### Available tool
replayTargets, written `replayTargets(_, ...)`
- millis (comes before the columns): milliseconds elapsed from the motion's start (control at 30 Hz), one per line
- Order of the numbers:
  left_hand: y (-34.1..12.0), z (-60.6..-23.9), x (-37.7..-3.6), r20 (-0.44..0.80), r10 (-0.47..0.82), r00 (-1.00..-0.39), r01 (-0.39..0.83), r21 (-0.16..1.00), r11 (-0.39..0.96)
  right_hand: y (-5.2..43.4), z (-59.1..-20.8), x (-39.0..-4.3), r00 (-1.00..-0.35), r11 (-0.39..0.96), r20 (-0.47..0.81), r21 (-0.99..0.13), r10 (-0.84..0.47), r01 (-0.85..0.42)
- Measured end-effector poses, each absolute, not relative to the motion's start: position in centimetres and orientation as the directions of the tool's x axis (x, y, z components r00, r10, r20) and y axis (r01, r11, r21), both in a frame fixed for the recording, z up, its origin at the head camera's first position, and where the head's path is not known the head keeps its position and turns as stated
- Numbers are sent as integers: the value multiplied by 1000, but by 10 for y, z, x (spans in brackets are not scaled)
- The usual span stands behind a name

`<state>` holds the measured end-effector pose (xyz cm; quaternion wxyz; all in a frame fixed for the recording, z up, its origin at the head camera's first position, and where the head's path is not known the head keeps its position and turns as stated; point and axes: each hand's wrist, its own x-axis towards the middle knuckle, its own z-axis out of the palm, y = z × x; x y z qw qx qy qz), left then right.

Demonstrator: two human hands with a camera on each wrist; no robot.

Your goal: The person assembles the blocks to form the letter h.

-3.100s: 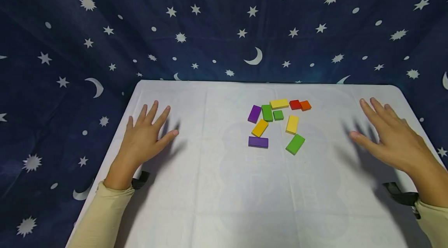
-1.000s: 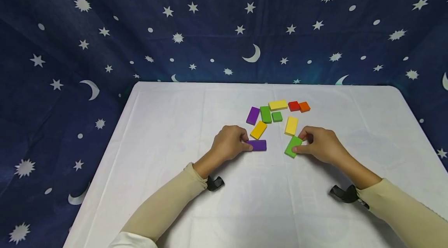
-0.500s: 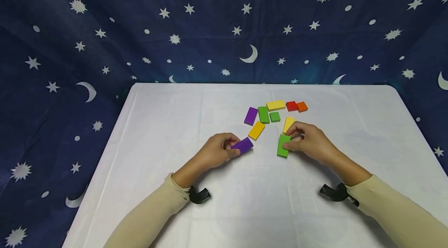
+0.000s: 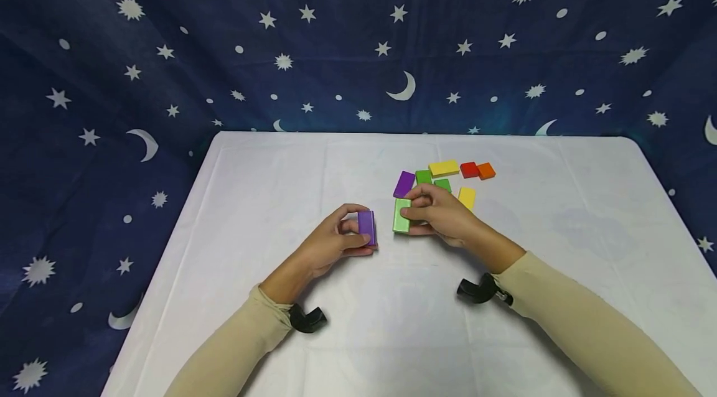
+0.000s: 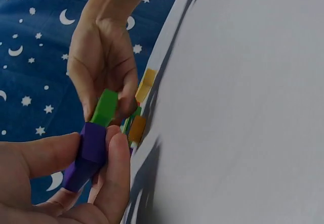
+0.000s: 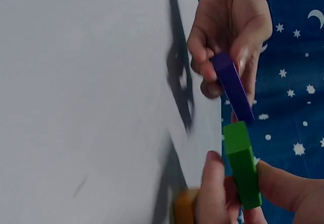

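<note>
Gripping: L hand (image 4: 330, 241) pinches purple block (image 4: 366, 227); R hand (image 4: 439, 213) pinches green block (image 4: 401, 215), both upright on bench (image 4: 269, 185).
Handling: prob. light, rigid, smooth-painted; hold by long flat faces.

Head view: high, forward and down, whole white surface (image 4: 336, 335) against starry backdrop (image 4: 224, 42). Left wrist view: close, along the surface edge. Right wrist view: close, opposite direction. Shared by all three: purple block (image 4: 366, 227) and green block (image 4: 400, 215).

white table (image 4: 269, 185), loose coloured blocks (image 4: 444, 168)
</note>
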<state>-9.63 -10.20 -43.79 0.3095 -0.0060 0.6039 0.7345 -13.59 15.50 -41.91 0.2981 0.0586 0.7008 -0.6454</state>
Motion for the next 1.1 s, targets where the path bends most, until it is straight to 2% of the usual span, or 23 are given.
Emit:
replayTargets(200, -108, -440, -103, -369, 372, -852, -409, 912, -32, 131, -425, -146, -827, 64, -444, -890, -344, 451)
replayTargets(400, -108, -442, -107, -351, 344, -871, -330, 936, 120, 123, -431, -162, -876, 87, -396, -918, -274, 388)
replayTargets(567, -106, -443, -111, -297, 363, -883, -207, 942, 266, 122, -435, -173, -894, 111, -380, -925, -235, 364)
replayTargets(733, -100, -441, -114, -260, 341, -904, -93, 895, 436, 122, -436, -179, -892, 199, -397, -912, -215, 358)
replayTargets(867, -96, -437, -112, -259, 298, -919, -55, 832, 553, 121, -437, -179, -897, 285, -387, -903, -211, 323)
replayTargets(1100, -95, -436, -110, -319, 320, -892, -96, 826, 556, 120, -440, -171, -923, 409, -300, -894, -239, 184)
